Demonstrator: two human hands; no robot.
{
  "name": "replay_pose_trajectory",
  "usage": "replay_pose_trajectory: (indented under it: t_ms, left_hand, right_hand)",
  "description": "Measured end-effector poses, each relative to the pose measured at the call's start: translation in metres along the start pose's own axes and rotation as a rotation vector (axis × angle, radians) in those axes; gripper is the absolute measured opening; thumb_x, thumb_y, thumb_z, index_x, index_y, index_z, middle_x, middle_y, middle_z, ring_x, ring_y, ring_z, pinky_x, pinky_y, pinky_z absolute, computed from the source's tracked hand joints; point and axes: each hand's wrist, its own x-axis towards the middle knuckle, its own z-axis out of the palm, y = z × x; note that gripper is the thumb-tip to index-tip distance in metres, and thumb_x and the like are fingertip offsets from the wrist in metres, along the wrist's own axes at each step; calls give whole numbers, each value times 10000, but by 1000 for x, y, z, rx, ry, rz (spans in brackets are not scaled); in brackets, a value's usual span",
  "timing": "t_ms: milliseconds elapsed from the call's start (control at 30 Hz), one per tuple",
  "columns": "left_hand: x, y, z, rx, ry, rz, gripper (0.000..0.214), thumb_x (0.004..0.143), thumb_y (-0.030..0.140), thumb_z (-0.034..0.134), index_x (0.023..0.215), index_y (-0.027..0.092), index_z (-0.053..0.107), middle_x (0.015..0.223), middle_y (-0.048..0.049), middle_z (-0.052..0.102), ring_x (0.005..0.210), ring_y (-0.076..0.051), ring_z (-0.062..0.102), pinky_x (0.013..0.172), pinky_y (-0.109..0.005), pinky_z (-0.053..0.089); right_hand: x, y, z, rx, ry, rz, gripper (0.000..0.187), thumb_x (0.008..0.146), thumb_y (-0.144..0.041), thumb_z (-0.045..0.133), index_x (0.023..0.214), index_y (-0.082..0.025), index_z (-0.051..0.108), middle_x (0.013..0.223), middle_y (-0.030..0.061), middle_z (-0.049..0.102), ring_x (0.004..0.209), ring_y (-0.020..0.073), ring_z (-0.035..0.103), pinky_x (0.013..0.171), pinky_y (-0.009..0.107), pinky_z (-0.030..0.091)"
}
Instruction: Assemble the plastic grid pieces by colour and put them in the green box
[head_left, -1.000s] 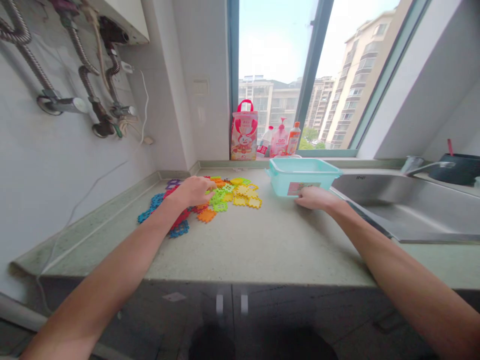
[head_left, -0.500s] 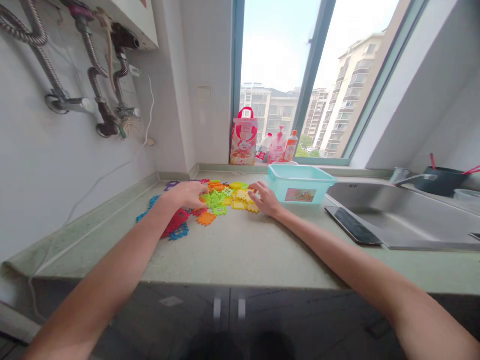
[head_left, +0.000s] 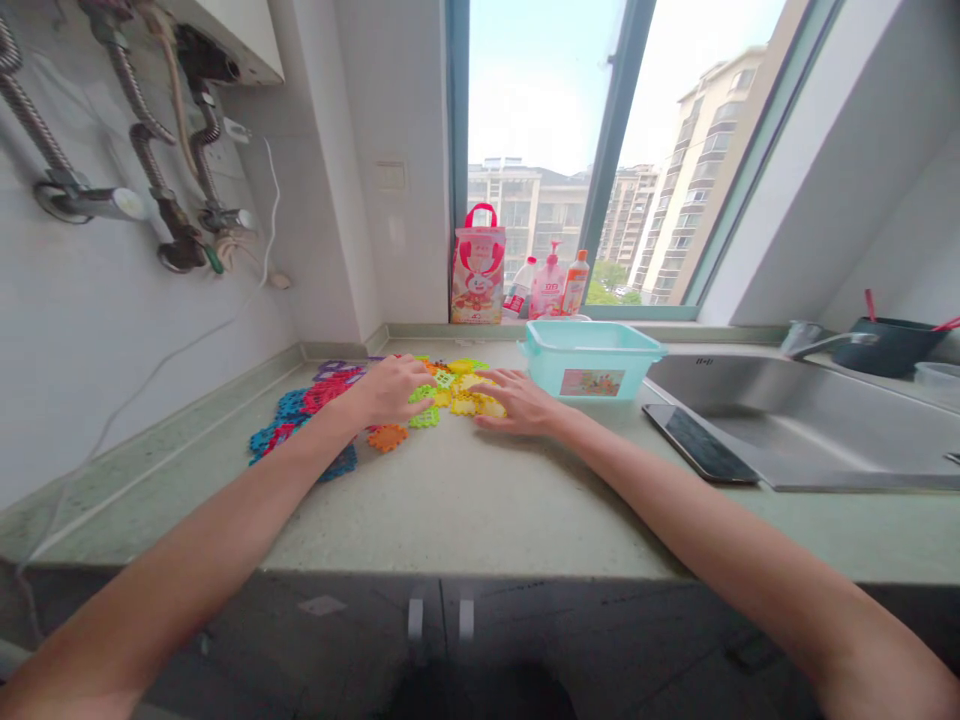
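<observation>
A pile of flat plastic puzzle tiles lies on the green countertop (head_left: 480, 490): yellow tiles (head_left: 471, 404), green ones (head_left: 424, 415), an orange one (head_left: 387, 436), red and blue ones (head_left: 289, 412) to the left. My left hand (head_left: 391, 388) rests on the pile's middle, fingers curled over tiles. My right hand (head_left: 519, 402) lies flat with fingers stretched over the yellow tiles. A light blue plastic bin (head_left: 589, 358) stands just right of my right hand.
A steel sink (head_left: 817, 430) with a tap (head_left: 814, 340) takes up the right side; a dark phone (head_left: 699, 456) lies at its edge. A red-handled bag (head_left: 477, 268) and bottles (head_left: 550, 287) stand on the window sill. Pipes and a cable hang on the left wall.
My right hand left the blue bin's front and came left onto the yellow tiles, now lying flat. My left hand stayed on the pile, shifting slightly.
</observation>
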Motion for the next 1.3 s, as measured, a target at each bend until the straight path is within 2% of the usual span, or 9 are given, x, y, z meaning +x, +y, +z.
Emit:
replay_pose_trajectory:
  t_ms: [133, 233, 400, 500, 600, 767, 867, 1133, 1300]
  left_hand:
    - [1, -1, 12, -14, -10, -13, 533, 1001, 614, 559, 1343, 251, 746, 1483, -114, 671, 1370, -307, 601, 1189, -477, 430]
    - [-4, -15, 6, -8, 11, -70, 549, 1007, 624, 536, 1391, 276, 718, 1524, -88, 647, 1417, -297, 569, 1213, -461, 398]
    - [-20, -49, -16, 159, 161, -385, 412, 1017, 389, 506, 1314, 220, 735, 1387, -112, 733, 1311, -317, 628, 1096, -475, 457]
    - [-26, -60, -20, 233, 180, -474, 368, 990, 290, 512, 1248, 205, 760, 1297, -122, 773, 1222, -333, 663, 1032, -493, 473]
    - [-22, -56, -14, 215, 186, -435, 349, 1008, 270, 488, 1199, 219, 776, 1225, -109, 799, 1152, -318, 693, 985, -479, 480]
    - [-7, -34, 0, 131, 166, -179, 318, 1011, 282, 508, 1147, 249, 793, 1164, -82, 816, 1143, -295, 695, 981, -469, 473]
    - [-4, -28, 4, 112, 138, -151, 334, 1014, 284, 496, 1154, 247, 797, 1166, -85, 814, 1154, -299, 689, 988, -475, 470]
    - [-1, 2, 20, -28, 4, -9, 612, 998, 704, 524, 1327, 245, 761, 1519, -106, 655, 1450, -326, 537, 1250, -499, 327]
    - [2, 11, 26, -2, -70, -48, 588, 981, 714, 527, 1234, 260, 801, 1578, -100, 602, 1522, -341, 462, 1289, -526, 263]
  right_hand:
    - [3, -6, 6, 13, -53, 27, 689, 1007, -649, 613, 1556, -232, 586, 1657, 201, 483, 1488, 382, 506, 1222, 580, 382]
    - [3, -5, 9, 46, -81, 64, 710, 1008, -666, 595, 1585, -255, 552, 1678, 191, 462, 1518, 395, 475, 1231, 602, 366]
    - [3, -2, 13, 70, -91, 96, 714, 1005, -663, 593, 1588, -253, 540, 1689, 187, 447, 1525, 400, 468, 1238, 602, 363]
    - [2, -2, 14, 67, -91, 90, 694, 1018, -647, 574, 1585, -248, 536, 1685, 188, 449, 1523, 393, 474, 1230, 594, 384]
    - [1, -2, 13, 68, -93, 87, 682, 1031, -618, 558, 1595, -236, 518, 1676, 197, 456, 1525, 385, 476, 1227, 588, 399]
    - [-3, -2, 8, 55, -110, 116, 666, 1028, -594, 577, 1585, -231, 530, 1666, 198, 468, 1491, 393, 516, 1219, 588, 416]
    - [-4, -1, 6, 70, -109, 147, 678, 1020, -599, 592, 1593, -243, 524, 1671, 193, 463, 1483, 392, 525, 1224, 584, 412]
    - [-4, 4, 13, 130, -99, 165, 667, 1012, -576, 613, 1593, -260, 527, 1675, 175, 463, 1507, 395, 496, 1235, 605, 394]
    - [-4, 0, 11, 174, -130, 198, 669, 1017, -579, 607, 1600, -262, 522, 1672, 169, 462, 1510, 381, 498, 1263, 589, 376]
